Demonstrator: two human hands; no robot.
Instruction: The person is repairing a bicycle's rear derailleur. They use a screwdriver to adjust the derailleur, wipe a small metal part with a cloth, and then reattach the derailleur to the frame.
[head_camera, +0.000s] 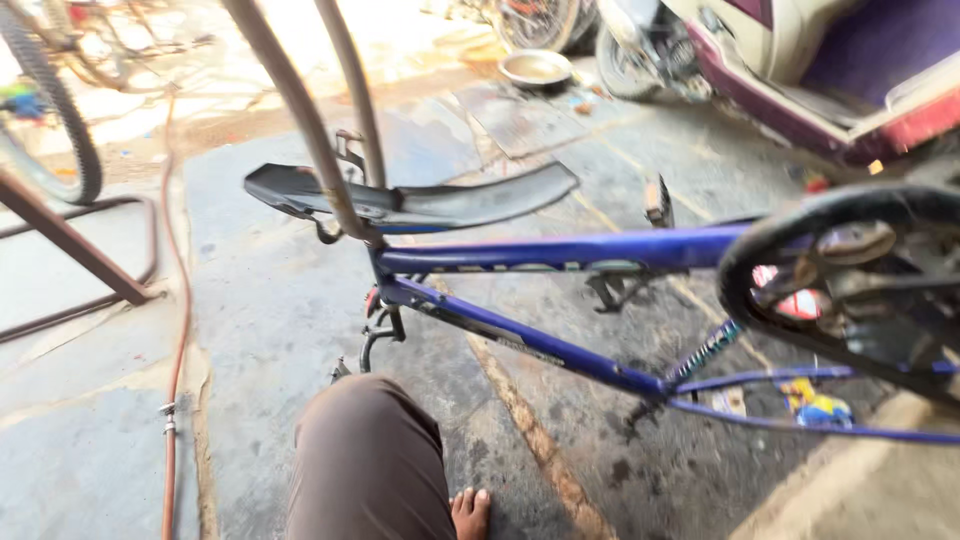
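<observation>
From the left, a reddish hose (178, 330) trails over the concrete floor (270, 330), the person's brown-trousered knee (368, 455) and bare toes (471, 512) sit low, and the blue bicycle frame (560, 252) lies upturned beyond with its black mudguard (420, 200) and rear wheel (850, 280) rightward, neither hand in sight.

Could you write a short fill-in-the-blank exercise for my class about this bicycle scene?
1. The bicycle frame is painted ____.
2. The mudguard above the frame is ____ in colour.
3. The round metal bowl sits on the ____.
4. The long hose on the floor is ____ in colour.

Missing words: blue; black; floor; orange
</observation>
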